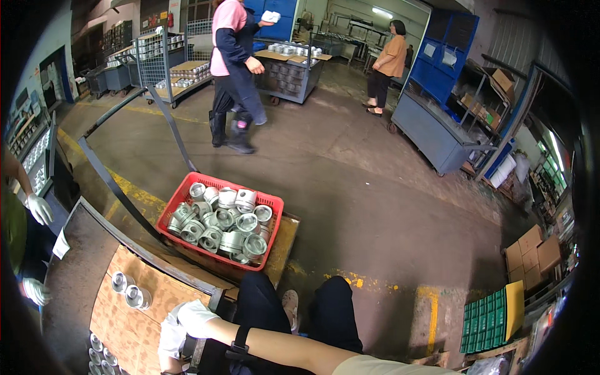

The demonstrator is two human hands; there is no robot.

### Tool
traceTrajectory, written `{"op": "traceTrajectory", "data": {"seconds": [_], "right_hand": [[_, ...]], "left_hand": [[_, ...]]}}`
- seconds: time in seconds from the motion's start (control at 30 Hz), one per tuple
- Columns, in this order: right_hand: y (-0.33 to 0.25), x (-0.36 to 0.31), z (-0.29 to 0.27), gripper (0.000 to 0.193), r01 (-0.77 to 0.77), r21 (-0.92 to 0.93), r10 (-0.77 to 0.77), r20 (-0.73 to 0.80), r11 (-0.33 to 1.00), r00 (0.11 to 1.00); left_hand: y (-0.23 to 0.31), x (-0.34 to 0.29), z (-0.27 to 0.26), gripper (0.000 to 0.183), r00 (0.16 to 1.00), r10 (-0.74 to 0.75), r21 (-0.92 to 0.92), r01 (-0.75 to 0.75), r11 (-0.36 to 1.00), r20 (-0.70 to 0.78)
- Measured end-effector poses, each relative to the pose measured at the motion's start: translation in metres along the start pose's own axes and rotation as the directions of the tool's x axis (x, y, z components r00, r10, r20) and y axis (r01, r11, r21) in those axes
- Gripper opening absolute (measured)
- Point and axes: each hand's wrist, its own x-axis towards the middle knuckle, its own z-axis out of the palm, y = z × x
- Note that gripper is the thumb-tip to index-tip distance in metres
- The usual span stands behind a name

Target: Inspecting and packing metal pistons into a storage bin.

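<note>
My right hand (197, 317), in a white glove, reaches across my lap at the lower left, with a black strap around its wrist. It lies against my left hand (170, 337), also gloved in white. The right fingers are curled in, and whatever they hold is hidden; the left fingers are mostly covered. Both hands are at the near edge of a brown cardboard sheet (125, 325). On the sheet stand two silver metal pistons (138, 297), side by side. Beyond my knees, a red plastic basket (275, 206) holds many similar pistons (225, 218), piled loosely.
The basket rests on a cart with a tall metal handle (112, 181). More pistons (100, 356) stand below the cardboard. At left is a co-worker's gloved hand (40, 209). Ahead, a person in pink (231, 62) walks past a loaded trolley (287, 78). Green crates (484, 322) lie right.
</note>
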Motion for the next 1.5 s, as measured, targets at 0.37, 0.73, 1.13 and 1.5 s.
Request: {"op": "traceTrajectory", "data": {"seconds": [0.37, 0.73, 1.13, 1.5], "right_hand": [[0.000, -0.002, 0.001, 0.007, 0.035, 0.138, -0.023, -0.086, 0.990, 0.996], [0.001, 0.001, 0.002, 0.012, 0.052, 0.099, -0.054, 0.021, 0.994, 0.998], [-0.002, -0.003, -0.008, 0.011, 0.096, 0.061, -0.096, 0.002, 0.994, 0.995], [-0.002, -0.002, -0.008, 0.011, 0.057, 0.066, -0.060, 0.045, 0.996, 0.997]], "left_hand": [[-0.001, -0.002, -0.002, 0.037, 0.998, -0.066, 0.075, 0.066, 0.995, -0.007], [-0.014, -0.004, -0.003, 0.034, 1.000, 0.014, 0.097, -0.012, 0.995, -0.021], [-0.019, -0.002, -0.003, 0.039, 1.000, 0.015, 0.035, -0.015, 0.999, 0.020], [0.000, -0.001, -0.005, 0.041, 0.999, -0.031, 0.156, 0.028, 0.987, 0.017]]}}
